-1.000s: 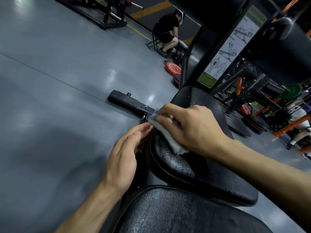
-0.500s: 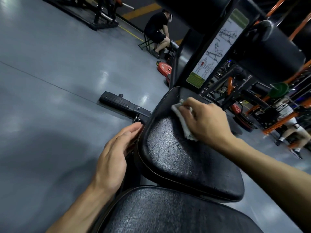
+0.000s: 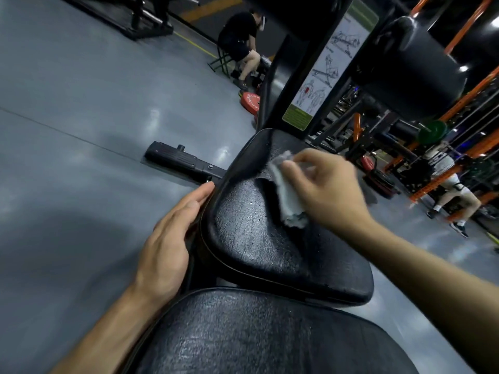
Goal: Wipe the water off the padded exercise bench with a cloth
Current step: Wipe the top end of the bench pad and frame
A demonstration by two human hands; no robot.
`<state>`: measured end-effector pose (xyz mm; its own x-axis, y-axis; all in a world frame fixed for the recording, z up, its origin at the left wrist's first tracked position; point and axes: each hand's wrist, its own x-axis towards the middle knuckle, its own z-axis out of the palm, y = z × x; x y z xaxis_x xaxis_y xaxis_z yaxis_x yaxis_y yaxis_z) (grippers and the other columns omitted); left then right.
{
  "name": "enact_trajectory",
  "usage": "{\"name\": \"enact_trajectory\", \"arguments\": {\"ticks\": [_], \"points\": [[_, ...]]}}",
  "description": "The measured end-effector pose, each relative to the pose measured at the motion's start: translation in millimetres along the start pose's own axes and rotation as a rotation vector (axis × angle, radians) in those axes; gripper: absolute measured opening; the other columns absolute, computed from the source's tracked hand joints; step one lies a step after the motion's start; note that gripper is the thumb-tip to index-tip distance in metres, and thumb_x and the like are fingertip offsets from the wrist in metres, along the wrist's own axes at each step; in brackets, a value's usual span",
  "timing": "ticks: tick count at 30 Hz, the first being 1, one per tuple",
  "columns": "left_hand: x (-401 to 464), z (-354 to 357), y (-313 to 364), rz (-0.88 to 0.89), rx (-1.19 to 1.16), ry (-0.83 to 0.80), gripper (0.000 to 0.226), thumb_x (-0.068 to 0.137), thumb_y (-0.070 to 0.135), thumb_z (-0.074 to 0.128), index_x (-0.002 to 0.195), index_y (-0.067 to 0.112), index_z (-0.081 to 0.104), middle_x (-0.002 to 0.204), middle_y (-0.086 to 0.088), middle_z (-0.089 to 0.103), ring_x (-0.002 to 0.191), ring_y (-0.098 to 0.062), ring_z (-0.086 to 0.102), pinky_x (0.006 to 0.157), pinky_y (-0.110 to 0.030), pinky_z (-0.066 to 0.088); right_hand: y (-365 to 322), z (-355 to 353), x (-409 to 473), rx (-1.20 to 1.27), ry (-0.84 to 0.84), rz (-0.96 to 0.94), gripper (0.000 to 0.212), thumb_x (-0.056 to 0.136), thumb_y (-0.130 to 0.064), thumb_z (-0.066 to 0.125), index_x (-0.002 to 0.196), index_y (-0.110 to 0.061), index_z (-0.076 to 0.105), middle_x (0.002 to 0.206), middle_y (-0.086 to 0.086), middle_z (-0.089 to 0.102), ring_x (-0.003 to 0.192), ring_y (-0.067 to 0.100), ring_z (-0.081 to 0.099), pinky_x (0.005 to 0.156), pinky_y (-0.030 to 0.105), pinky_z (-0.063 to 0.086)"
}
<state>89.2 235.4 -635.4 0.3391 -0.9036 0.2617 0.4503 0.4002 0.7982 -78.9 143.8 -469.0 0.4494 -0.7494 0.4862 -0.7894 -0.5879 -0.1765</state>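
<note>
A black padded bench seat [image 3: 259,238] fills the middle of the view, its grained surface speckled with water drops. My right hand [image 3: 326,190] grips a crumpled pale grey cloth [image 3: 286,195] and holds it down on the far upper part of the seat. My left hand [image 3: 170,238] lies flat with straight fingers against the seat's left edge. A second black pad [image 3: 256,336] lies nearest me at the bottom.
The bench's black floor foot [image 3: 178,160] juts out left on the grey floor. An upright with an exercise chart [image 3: 324,66] and a black roller pad [image 3: 421,68] stand behind. A person [image 3: 240,41] sits far back; red plates [image 3: 249,102] and orange racks [image 3: 459,163] lie right.
My right hand has carried the cloth from the seat's near left edge across to its far upper part. The left hand has stayed along the left edge.
</note>
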Motion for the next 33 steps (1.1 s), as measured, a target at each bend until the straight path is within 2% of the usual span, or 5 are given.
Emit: {"name": "enact_trajectory", "arguments": {"ticks": [4, 9, 14, 20, 33], "points": [[1, -1, -3, 0.017, 0.013, -0.008, 0.058, 0.085, 0.049, 0.05, 0.133, 0.021, 0.067, 0.143, 0.003, 0.062, 0.142, -0.014, 0.048, 0.124, -0.046, 0.025, 6, 11, -12, -0.33, -0.039, -0.197, 0.04, 0.097, -0.057, 0.044, 0.102, -0.024, 0.066, 0.065, 0.006, 0.069, 0.064, 0.035, 0.067, 0.055, 0.033, 0.043], [-2, 4, -1, 0.037, 0.023, 0.041, 0.053, 0.083, 0.049, 0.052, 0.127, 0.027, 0.072, 0.138, 0.008, 0.066, 0.138, -0.01, 0.052, 0.123, -0.044, 0.028, 86, -29, -32, -0.528, -0.06, 0.05, 0.057, 0.097, -0.067, 0.026, 0.104, -0.024, 0.063, 0.075, 0.009, 0.073, 0.071, 0.037, 0.068, 0.059, 0.035, 0.048], [-3, 2, -2, 0.031, 0.038, 0.037, 0.057, 0.082, 0.05, 0.052, 0.131, 0.026, 0.07, 0.14, 0.01, 0.064, 0.139, -0.009, 0.051, 0.123, -0.043, 0.027, 75, -24, -41, -0.428, -0.03, 0.177, 0.037, 0.099, -0.053, 0.044, 0.103, -0.021, 0.063, 0.088, 0.015, 0.075, 0.084, 0.042, 0.067, 0.065, 0.04, 0.047], [-1, 1, -2, 0.037, 0.021, -0.01, 0.06, 0.082, 0.049, 0.052, 0.132, 0.021, 0.066, 0.141, 0.007, 0.064, 0.14, -0.01, 0.05, 0.124, -0.042, 0.026, -1, 15, -25, -0.293, -0.035, -0.092, 0.029, 0.102, -0.05, 0.049, 0.108, -0.024, 0.061, 0.08, 0.011, 0.074, 0.077, 0.04, 0.067, 0.064, 0.04, 0.051], [12, -34, -55, 0.062, 0.43, -0.017, 0.051, 0.104, 0.054, 0.03, 0.15, 0.042, 0.047, 0.153, 0.017, 0.05, 0.146, -0.01, 0.042, 0.119, -0.047, 0.033, 37, -9, -59, -0.306, 0.027, 0.074, 0.03, 0.101, -0.046, 0.054, 0.105, -0.018, 0.064, 0.084, 0.017, 0.075, 0.078, 0.043, 0.069, 0.063, 0.04, 0.05]]}}
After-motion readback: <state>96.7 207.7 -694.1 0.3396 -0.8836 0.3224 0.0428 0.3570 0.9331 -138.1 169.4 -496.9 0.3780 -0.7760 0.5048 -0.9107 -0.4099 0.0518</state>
